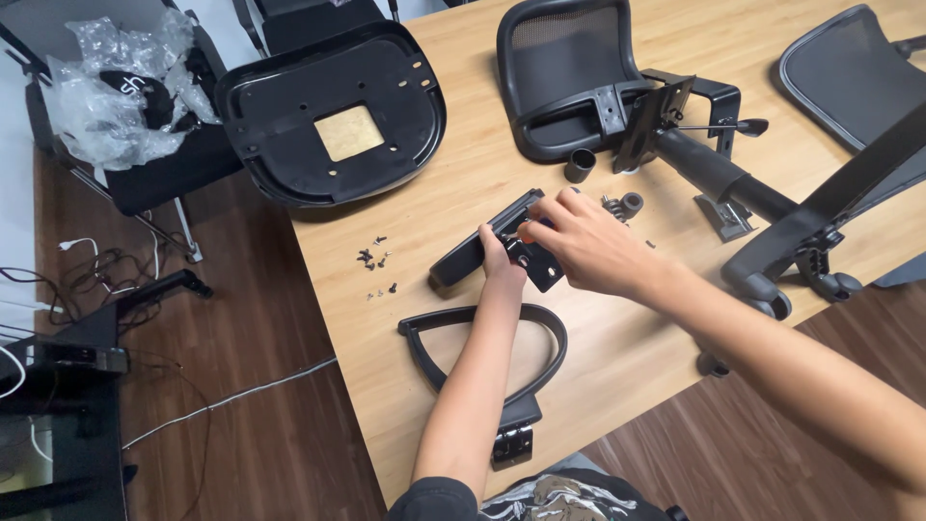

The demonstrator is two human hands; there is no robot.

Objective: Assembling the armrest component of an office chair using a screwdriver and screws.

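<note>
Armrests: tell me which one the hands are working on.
The armrest at the table's middle, held by both hands; the other armrest lies untouched nearer the person.

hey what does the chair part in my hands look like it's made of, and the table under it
The chair part held by the left hand and right hand looks like matte black moulded plastic, maybe with metal at the bracket end; that end is hidden. The table looks like light wood or laminate: pale grain lines, smooth satin surface.

Screws (377, 260) left of armrest (492, 241)
</note>
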